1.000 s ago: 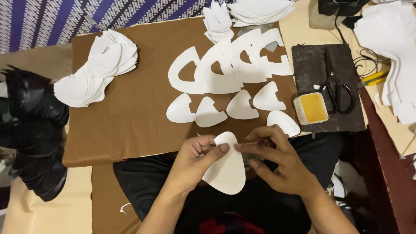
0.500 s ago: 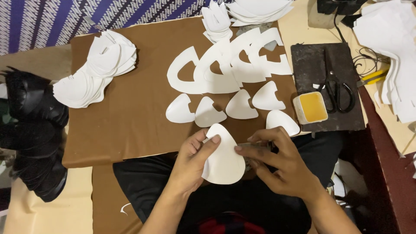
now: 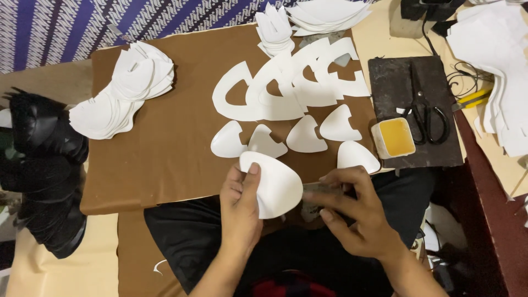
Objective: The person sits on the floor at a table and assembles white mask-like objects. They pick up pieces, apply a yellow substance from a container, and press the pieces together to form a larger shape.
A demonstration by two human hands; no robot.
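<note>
My left hand holds a white, rounded, shield-shaped cut piece over my lap at the near edge of the brown board, with the thumb lying across its face. My right hand is just to its right. Its fingertips reach the piece's right edge, and I cannot see whether they grip it. Several similar small white pieces lie in a row on the board just beyond my hands.
Larger white cutouts with openings overlap behind the row. A stack of white pieces sits at the left. A dark mat at the right holds black scissors and a small tub of yellow glue. Black shoes lie far left.
The white piece has turned and shifted up toward the board's edge. My left thumb now lies across it, and my right hand has eased off to the right.
</note>
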